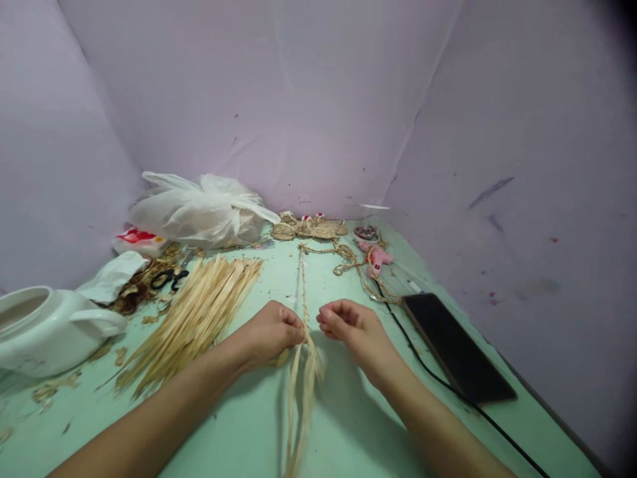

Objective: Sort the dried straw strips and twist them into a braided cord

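Loose strands at near end of braid, unplaited; stretch beyond L hand looks done. L fingers pinch braid tight; R hand just R of it, fingers part-curled, nothing visible held. Green desk: straw strips L of braid, phone-like slab R, woven pcs past far end, scuffed lilac wall behind.
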`<action>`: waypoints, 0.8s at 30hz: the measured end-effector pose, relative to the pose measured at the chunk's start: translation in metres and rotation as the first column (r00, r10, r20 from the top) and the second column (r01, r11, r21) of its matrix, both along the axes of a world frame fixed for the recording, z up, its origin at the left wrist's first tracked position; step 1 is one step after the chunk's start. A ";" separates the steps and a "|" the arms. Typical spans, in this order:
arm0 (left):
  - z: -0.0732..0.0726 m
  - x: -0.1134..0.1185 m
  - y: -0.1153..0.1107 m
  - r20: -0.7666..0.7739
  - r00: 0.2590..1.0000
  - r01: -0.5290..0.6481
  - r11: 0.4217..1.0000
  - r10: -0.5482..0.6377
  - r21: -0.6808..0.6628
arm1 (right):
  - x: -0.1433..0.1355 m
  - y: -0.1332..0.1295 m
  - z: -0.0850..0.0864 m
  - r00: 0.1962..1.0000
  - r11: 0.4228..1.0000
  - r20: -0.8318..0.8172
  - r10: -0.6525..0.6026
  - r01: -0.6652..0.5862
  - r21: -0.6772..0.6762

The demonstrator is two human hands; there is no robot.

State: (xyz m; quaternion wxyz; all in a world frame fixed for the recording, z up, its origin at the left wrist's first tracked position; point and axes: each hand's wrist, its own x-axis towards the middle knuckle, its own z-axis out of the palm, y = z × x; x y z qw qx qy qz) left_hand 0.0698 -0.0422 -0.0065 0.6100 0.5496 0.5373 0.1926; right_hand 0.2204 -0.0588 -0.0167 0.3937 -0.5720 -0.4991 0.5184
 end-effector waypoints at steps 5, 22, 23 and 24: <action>-0.003 0.001 0.001 0.042 0.998 0.046 0.998 -0.044 -0.031 | -0.009 -0.002 -0.003 0.818 0.865 -0.553 0.159 -0.386 -0.321; -0.013 -0.005 0.005 -0.009 0.993 0.115 0.992 -0.114 0.054 | -0.011 0.003 -0.018 0.882 0.898 -0.432 0.187 -0.331 -0.289; -0.013 -0.005 0.005 -0.014 0.992 0.123 0.991 -0.122 0.053 | -0.011 0.003 -0.019 0.886 0.900 -0.426 0.182 -0.325 -0.292; -0.012 -0.005 0.005 -0.012 0.991 0.131 0.990 -0.130 0.057 | -0.011 0.003 -0.019 0.889 0.902 -0.421 0.179 -0.319 -0.292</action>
